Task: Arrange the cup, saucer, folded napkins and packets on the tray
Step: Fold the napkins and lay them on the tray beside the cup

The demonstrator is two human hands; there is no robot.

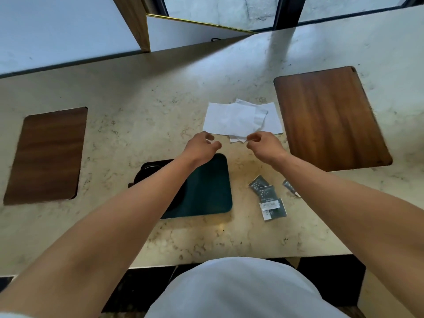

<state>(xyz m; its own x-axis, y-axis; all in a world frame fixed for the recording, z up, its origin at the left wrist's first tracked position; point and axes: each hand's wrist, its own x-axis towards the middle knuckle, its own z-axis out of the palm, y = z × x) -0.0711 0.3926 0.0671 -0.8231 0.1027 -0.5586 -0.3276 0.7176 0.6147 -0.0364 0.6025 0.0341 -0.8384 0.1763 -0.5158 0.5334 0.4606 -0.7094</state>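
Napkins (238,118), white, unfolded and overlapping, lie mid-table toward the far edge. Both hands at their near edge: left hand (202,145) loosely curled, holding nothing visible; right hand (263,145) pinches a napkin corner. Dark green tray (206,187) sits just nearer, left forearm over it, dark cup/saucer (149,171) mostly hidden there. Packets (267,196) lie right of tray on table (137,106).

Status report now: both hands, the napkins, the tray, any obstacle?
Left hand open, just short of the napkins. Right hand pinching a napkin corner. Tray partly under left forearm; packets on counter beside it. No obstacle seen.
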